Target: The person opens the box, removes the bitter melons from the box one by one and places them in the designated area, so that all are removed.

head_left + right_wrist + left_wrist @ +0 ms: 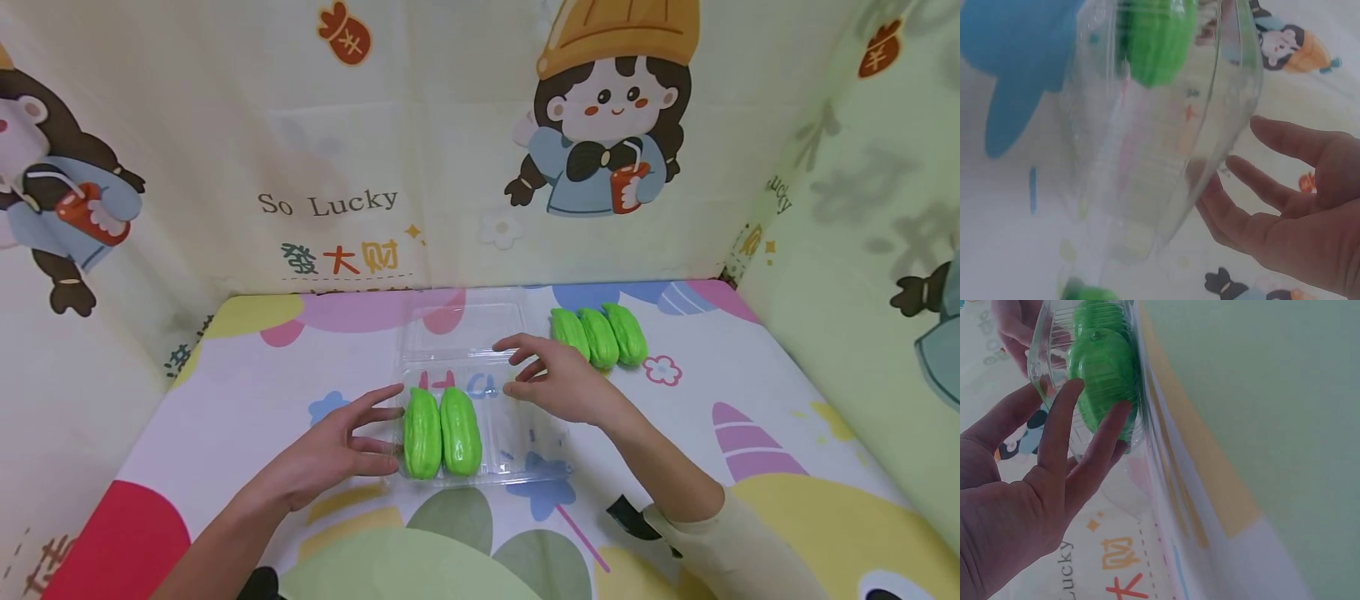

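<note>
A clear plastic clamshell box (525, 433) lies on the table with its lid (463, 329) folded back. Two glossy green gourd-shaped pieces (422, 433) stand side by side in its left half; the right half holds none. My left hand (330, 450) is at the box's left side, fingers extended, and in the left wrist view its fingertips (1077, 387) lie against the clear wall. My right hand (566, 379) hovers around the back right part of the box with loosely bent fingers. Nothing is gripped in it in the right wrist view, where its fingertips reach the box's edge.
Three more green gourd-shaped pieces (600, 337) lie in a row behind the right hand, to the right of the lid. The tablecloth (247, 400) carries colourful prints. A printed curtain (450, 167) encloses the table at the back and sides.
</note>
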